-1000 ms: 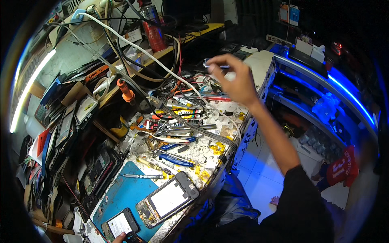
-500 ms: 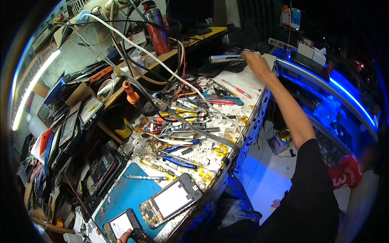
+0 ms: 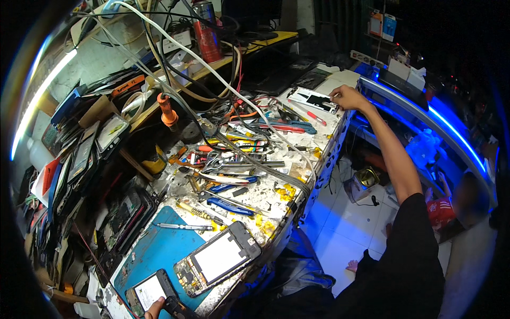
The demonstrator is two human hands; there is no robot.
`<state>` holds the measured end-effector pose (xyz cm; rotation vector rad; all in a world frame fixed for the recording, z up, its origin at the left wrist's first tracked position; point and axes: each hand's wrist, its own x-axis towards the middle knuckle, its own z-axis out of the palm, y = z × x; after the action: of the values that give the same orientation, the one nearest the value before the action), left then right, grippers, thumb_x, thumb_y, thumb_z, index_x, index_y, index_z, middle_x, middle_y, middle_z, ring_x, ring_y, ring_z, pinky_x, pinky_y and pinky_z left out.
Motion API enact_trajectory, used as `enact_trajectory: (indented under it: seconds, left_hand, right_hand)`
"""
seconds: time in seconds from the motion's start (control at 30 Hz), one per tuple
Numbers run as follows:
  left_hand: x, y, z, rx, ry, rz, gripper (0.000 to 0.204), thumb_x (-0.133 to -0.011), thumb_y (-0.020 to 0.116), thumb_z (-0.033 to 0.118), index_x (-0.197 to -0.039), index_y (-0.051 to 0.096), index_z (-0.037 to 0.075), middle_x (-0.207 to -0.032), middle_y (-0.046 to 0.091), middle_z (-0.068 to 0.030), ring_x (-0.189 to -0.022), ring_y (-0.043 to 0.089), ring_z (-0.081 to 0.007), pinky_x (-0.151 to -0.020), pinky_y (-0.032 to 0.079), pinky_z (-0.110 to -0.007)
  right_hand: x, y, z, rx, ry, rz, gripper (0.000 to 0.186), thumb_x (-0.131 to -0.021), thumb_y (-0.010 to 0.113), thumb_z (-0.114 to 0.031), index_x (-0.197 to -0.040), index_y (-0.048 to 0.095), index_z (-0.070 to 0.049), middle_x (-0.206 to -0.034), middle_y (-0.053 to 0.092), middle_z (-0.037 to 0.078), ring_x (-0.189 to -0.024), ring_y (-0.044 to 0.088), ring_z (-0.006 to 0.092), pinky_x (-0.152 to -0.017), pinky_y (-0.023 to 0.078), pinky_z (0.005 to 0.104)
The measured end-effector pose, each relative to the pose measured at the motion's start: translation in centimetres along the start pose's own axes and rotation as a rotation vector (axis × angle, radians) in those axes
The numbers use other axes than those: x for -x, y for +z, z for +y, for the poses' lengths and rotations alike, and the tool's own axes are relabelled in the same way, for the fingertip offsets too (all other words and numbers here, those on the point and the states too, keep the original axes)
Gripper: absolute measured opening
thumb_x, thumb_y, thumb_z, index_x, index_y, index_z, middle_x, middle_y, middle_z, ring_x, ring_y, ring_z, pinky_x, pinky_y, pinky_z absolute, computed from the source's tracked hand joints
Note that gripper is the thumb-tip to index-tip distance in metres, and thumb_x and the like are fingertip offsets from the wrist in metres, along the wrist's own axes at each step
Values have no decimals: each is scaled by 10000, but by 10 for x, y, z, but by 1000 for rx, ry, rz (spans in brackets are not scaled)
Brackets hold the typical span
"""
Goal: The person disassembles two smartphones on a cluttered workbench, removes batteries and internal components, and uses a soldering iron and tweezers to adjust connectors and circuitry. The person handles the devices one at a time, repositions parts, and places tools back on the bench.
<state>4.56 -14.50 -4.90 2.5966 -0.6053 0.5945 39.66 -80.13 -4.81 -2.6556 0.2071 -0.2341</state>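
Observation:
My right hand (image 3: 349, 99) reaches to the far end of the bench, its fingers closed on the near end of a flat white phone part with a black middle (image 3: 312, 99). At the lower edge my left hand (image 3: 154, 308) shows only in part, a digit pressed on an opened phone (image 3: 150, 292) with a white battery; the rest of that hand is out of view. Beside it, a larger phone frame (image 3: 219, 260) with a white panel and bare circuit board lies on the blue mat (image 3: 154, 239).
Tools and tubes crowd the mid-bench, including blue-handled pliers (image 3: 229, 206) and a silver pen-like tool (image 3: 183, 227). Cables hang across it near an orange-handled iron (image 3: 168, 110). Stacked phone parts (image 3: 79, 159) stand left. A person in red (image 3: 440, 211) is at right.
My right hand has tilted the phone part down, so its flat face now shows near the bench surface. My left hand stays on the opened phone. The whole view has shifted slightly.

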Motion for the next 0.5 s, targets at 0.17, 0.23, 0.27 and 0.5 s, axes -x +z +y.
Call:
enact_trajectory:
  seconds: [0.17,0.23,0.27,0.5]
  left_hand:
    - [-5,-3,7,38,-38,-12,1196,-622,931,168,-1567,203,72,-1336,594,-254,-1205,597,-403,-1104,374,-574]
    - [-8,-2,12,51,-41,27,1189,-628,926,148,-1567,200,72,-1325,599,-253,-1151,628,-378,-1037,446,-535]
    - [-9,-1,16,60,-47,40,1186,-631,924,137,-1568,199,73,-1319,601,-253,-1123,644,-366,-1003,482,-516]
    - [-26,29,44,114,156,54,1423,-531,1000,330,-1590,56,214,-1342,455,-227,-1068,645,-358,-924,573,-481]
  right_hand:
    - [30,7,-65,383,-231,541,258,-923,688,-237,-1062,726,-23,-1009,700,201,-913,708,314,-784,569,416]
    - [74,3,-120,-102,-449,418,244,-931,683,-221,-1074,718,-27,-1014,710,176,-905,707,282,-802,562,398]
    - [106,7,-149,-310,-573,287,223,-924,692,-207,-1062,717,-33,-1018,719,145,-877,701,229,-791,555,353]
    - [297,81,-263,-936,-954,-820,752,-913,757,-218,-1506,341,-13,-1135,653,148,-940,690,185,-766,586,295]
